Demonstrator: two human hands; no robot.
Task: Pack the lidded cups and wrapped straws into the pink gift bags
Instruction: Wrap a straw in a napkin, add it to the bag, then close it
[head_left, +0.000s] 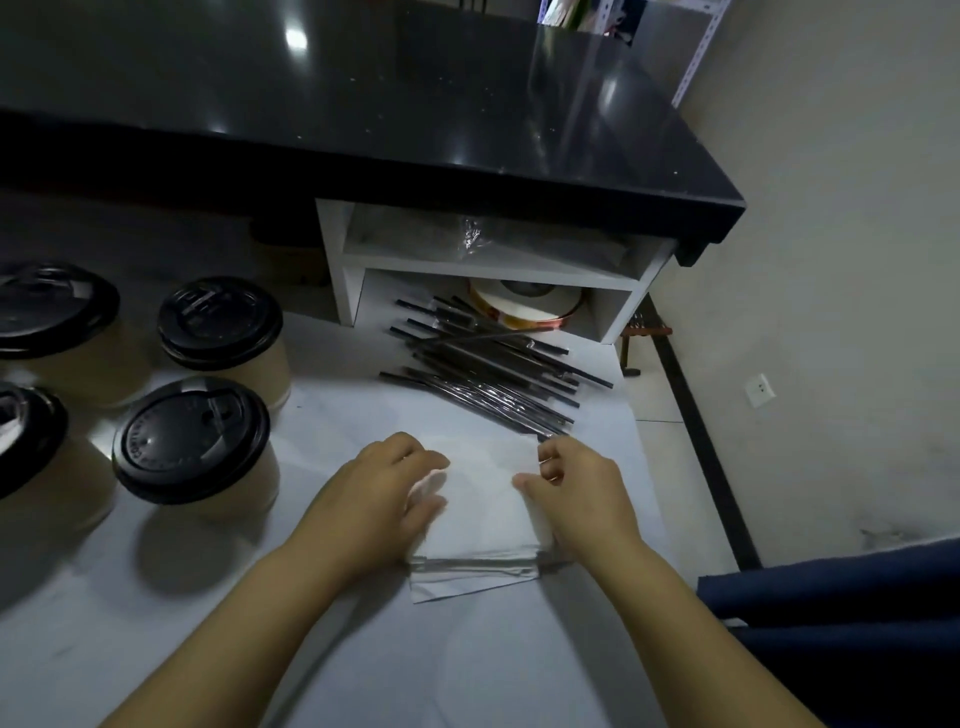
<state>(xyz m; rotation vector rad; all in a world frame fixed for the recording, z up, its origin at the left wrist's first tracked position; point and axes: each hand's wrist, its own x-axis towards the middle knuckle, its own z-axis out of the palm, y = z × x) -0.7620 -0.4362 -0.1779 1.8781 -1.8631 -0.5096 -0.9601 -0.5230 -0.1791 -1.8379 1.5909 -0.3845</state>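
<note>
Both hands rest on a white folded stack (485, 512) lying flat on the white table (363, 649): left hand (387, 486) pressing its left edge with curled fingers, right hand (576, 493) pinching its right edge. Beyond the stack lie the wrapped straws (483, 371); left of it stand four lidded cups (195, 447), clear of the hands. No pink bag shows.

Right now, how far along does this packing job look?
Barely started. Done: nothing looks packed; the four lidded cups stand on the table at the left, and the wrapped straws lie loose by the white shelf. In hand: the left hand and right hand rest on a flat white stack, perhaps folded bags, though no pink shows. Left: filling bags with every cup and straw.
</note>
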